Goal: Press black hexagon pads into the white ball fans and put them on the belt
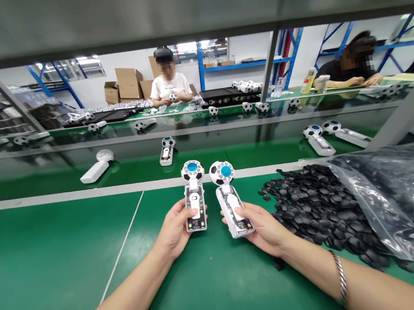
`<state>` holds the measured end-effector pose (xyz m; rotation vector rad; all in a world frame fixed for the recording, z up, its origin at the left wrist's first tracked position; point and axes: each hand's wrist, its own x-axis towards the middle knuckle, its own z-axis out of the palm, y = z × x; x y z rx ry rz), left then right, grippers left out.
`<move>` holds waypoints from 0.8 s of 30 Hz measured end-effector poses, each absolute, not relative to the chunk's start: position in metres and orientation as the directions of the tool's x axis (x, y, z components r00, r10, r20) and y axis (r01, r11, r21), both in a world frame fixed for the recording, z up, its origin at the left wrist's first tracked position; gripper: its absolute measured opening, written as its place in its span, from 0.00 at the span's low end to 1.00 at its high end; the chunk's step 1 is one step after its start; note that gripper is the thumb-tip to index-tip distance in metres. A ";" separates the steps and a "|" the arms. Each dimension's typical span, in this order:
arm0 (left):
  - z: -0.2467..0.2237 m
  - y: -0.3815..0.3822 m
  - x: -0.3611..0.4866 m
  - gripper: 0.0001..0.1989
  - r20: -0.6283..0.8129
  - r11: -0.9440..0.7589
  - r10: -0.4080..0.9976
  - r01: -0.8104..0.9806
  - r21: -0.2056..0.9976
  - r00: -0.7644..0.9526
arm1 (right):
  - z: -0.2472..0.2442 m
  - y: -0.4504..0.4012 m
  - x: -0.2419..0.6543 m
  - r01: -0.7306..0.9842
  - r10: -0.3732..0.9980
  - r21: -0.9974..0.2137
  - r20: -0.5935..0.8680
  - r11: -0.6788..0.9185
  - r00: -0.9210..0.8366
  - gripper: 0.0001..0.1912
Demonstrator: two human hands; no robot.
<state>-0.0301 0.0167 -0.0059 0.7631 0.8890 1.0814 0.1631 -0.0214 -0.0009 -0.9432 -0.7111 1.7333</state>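
Note:
In my left hand (pixel 177 226) is a handheld gadget (pixel 195 197) with a soccer-ball head, a round blue centre and a clear body showing a dark circuit board. My right hand (pixel 263 225) grips a second soccer-ball gadget (pixel 235 211) of the same kind, tilted a little, its head up and to the left. Both thumbs lie on the white strips on the gadgets' fronts. The two gadgets are side by side, close together but apart, above the green table (pixel 68 254).
A heap of small black pieces (pixel 312 206) spills from a clear plastic bag (pixel 407 200) at right. Beyond the table edge, a green belt (pixel 132 163) carries several similar gadgets. A metal post (pixel 411 108) slants at right. Two people (pixel 169 84) sit across the line.

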 end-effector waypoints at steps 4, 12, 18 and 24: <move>-0.007 0.034 -0.045 0.18 -0.174 0.236 0.967 -0.395 0.888 0.187 | 0.011 -0.011 0.174 -0.448 0.937 -0.826 -0.264 -0.342 -0.228 0.13; 0.010 0.146 -0.086 0.11 -0.002 -0.023 0.995 -0.247 0.969 -0.099 | 0.036 0.094 0.235 -0.246 0.975 -0.943 -0.213 -0.223 -0.067 0.14; 0.012 0.219 -0.096 0.14 0.088 -0.057 0.937 0.099 0.993 -0.338 | 0.018 0.172 0.258 0.091 0.968 -0.975 -0.188 -0.205 0.167 0.14; 0.012 0.240 -0.074 0.26 0.320 -0.097 0.862 0.492 0.865 -0.393 | -0.002 0.207 0.269 0.536 0.954 -0.811 -0.082 -0.233 0.290 0.15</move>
